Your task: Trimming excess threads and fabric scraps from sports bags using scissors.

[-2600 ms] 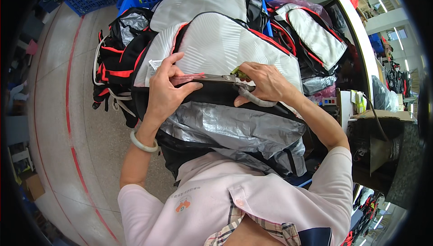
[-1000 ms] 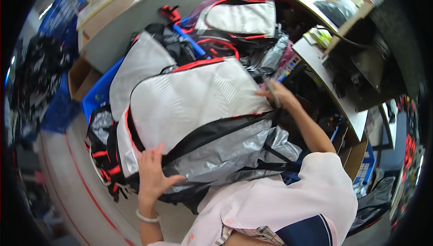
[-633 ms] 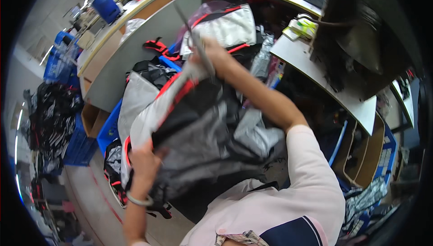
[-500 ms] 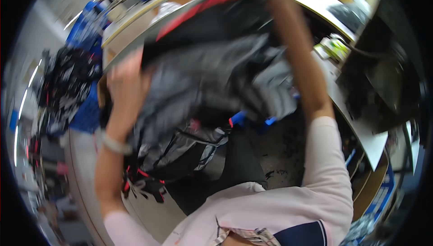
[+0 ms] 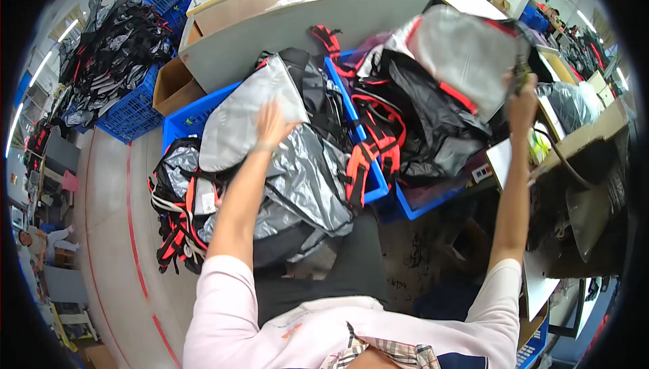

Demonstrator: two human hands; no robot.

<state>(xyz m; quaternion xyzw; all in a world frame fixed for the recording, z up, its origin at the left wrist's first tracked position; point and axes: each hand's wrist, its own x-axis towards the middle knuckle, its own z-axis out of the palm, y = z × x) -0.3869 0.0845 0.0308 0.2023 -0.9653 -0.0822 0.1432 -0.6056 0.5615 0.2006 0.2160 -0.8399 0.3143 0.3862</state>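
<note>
My left hand (image 5: 272, 127) lies on a silver-grey fabric panel (image 5: 233, 122), its fingers stretched out and thumb apart. That panel belongs to a heap of black and silver bags with red straps in the left blue bin (image 5: 177, 125). At the right, my right hand (image 5: 522, 105) is raised and closed round a small dark tool (image 5: 520, 75) with a yellowish patch, too blurred to name. Beside it, a black and grey bag (image 5: 460, 51) with red trim lies over the right blue bin (image 5: 422, 210). Red padded straps (image 5: 365, 159) hang between the bins.
A grey board (image 5: 250, 51) and workbench stand behind the bins. Far left, black fabric pieces (image 5: 111, 64) overfill a blue crate (image 5: 132, 112), next to a cardboard box (image 5: 174, 85). Dark machinery (image 5: 581, 200) is close on the right. A person (image 5: 47, 244) sits far left.
The grey and black material that both hands held up is out of them. My left hand has come down onto the silver panel; the right has moved rightward and holds a dark tool.
</note>
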